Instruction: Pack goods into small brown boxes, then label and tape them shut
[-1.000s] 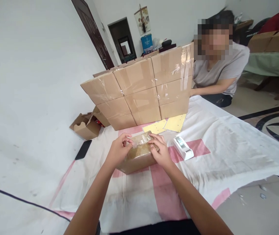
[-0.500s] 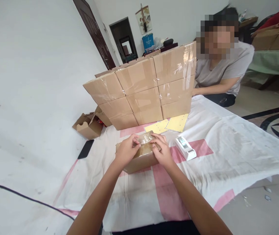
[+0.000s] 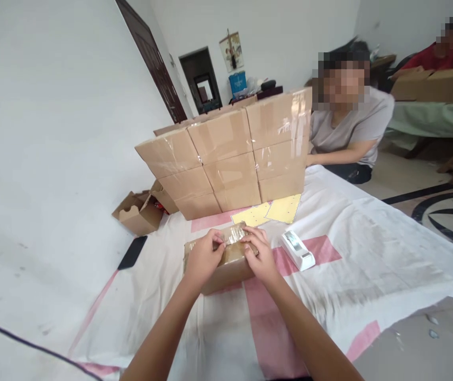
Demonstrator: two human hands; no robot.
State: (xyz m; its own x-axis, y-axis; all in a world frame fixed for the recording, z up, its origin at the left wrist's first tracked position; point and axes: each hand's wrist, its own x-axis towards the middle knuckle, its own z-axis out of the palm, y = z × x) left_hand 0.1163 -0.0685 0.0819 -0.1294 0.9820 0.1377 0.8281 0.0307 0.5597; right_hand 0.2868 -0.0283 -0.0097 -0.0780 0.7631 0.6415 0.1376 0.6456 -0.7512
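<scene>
A closed cardboard box lies on the cloth in front of me, with shiny clear packing tape across its top. My left hand is closed in a pinch, thumb against fingertips at the left end of the tape. On the right side of the box top rests my right hand, its fingers apart and bent over the tape, the thumb near the front edge. Right of the box is a white handheld device with a small window; its exact kind is not clear.
Behind stands a taped stack of cardboard boxes, yellow sheets at its foot. Left are an open carton and a black phone-like slab. A person in a grey shirt crouches beyond the cloth-covered table; another sits farther right.
The view has tilted slightly up, so the scene sits lower. Both hands stay at the tape on the box with little visible movement. More of the person in red shows.
</scene>
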